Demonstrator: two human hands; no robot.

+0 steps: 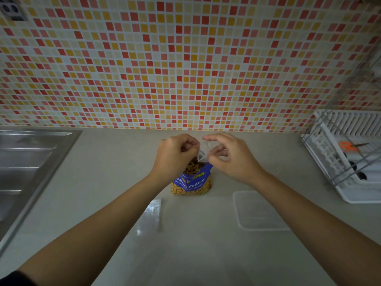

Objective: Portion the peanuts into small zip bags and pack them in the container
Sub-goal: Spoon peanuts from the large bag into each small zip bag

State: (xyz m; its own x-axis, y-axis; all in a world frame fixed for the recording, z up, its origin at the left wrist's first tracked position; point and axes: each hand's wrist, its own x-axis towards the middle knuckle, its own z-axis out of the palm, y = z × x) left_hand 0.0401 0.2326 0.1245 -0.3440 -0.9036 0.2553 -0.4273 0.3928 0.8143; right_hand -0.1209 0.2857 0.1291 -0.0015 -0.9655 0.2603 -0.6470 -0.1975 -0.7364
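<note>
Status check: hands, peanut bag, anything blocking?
Left hand and right hand both pinch a small clear zip bag above the open blue peanut bag. Clear rectangular plastic container holds nothing. Nothing blocking.

A pale grey table (pixel 206 254) runs below a wall (pixel 185 58) of small mosaic tiles in red, pink, orange and cream. At the left a steel sink (pixel 26 162) with a ribbed draining board is set into the table. A grey socket (pixel 12 10) sits high on the wall, far left. At the right stands a white dish rack (pixel 321 153). Orange-handled scissors (pixel 348 146) lie in it, near dark round items (pixel 361 176) too blurred to name.
</note>
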